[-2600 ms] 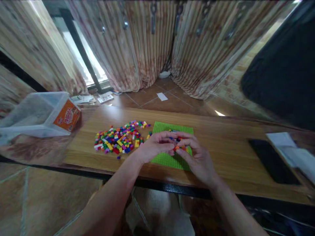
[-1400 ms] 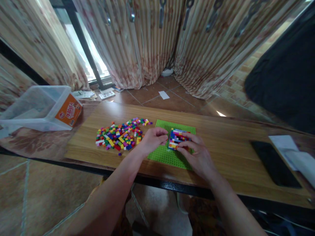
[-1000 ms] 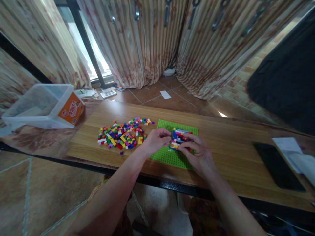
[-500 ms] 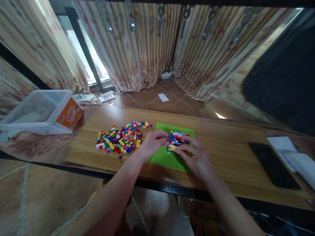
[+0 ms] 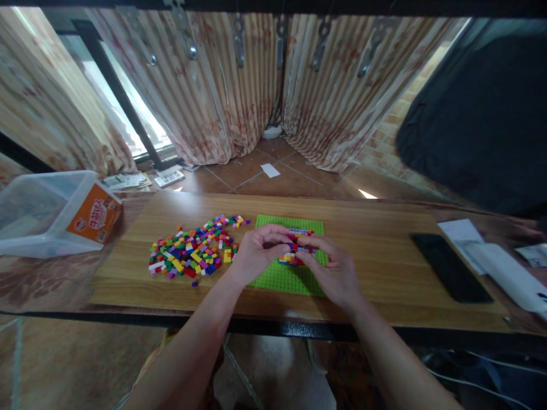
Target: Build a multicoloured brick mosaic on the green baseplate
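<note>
A low build of multicoloured toy bricks (image 5: 289,259) sits on a green studded baseplate (image 5: 273,280), largely covered by my fingers. From the left, my left hand (image 5: 258,253) reaches over it with thumb and fingers pinched; whatever lies between their tips is too small and hidden to name. My right hand (image 5: 333,266) curls around the right side of the build, thumb in front and index finger behind, gripping it. The fingertips of both hands nearly meet above the build's middle, by a small blue-purple patch.
Loose coloured bricks (image 5: 188,253) lie heaped on the wooden table (image 5: 367,228) left of the baseplate. A clear plastic bin (image 5: 51,228) with an orange label stands at far left. On the right are a black phone-like slab (image 5: 450,267) and white papers (image 5: 461,236).
My right-hand fingers have shifted inward over the build, and my left fingertips have closed in to meet them. The whole view has swung, so the table appears further left.
</note>
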Action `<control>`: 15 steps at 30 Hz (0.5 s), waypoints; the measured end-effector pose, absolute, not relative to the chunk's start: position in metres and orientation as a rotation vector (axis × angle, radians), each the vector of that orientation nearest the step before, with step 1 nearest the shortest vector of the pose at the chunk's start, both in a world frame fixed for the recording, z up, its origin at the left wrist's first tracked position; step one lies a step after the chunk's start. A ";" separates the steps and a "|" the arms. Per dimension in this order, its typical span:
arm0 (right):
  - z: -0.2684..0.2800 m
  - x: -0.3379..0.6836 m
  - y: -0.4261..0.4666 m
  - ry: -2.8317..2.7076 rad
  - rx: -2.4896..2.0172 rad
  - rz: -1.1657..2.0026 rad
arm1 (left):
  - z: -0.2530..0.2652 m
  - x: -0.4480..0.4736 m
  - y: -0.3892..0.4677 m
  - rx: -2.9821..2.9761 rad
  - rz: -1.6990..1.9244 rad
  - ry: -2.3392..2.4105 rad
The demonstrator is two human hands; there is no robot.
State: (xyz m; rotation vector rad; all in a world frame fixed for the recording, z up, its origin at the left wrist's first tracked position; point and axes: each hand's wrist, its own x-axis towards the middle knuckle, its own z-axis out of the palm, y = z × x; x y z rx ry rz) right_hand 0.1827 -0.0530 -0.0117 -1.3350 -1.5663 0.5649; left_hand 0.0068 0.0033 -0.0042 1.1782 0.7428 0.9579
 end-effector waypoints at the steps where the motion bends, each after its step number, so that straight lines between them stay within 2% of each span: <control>1: -0.011 0.182 -0.053 -1.560 -1.338 0.589 | -0.004 0.008 0.002 1.185 0.950 0.730; 15: -0.002 0.185 -0.056 -1.263 -1.222 0.816 | -0.002 0.012 -0.003 1.083 0.926 0.649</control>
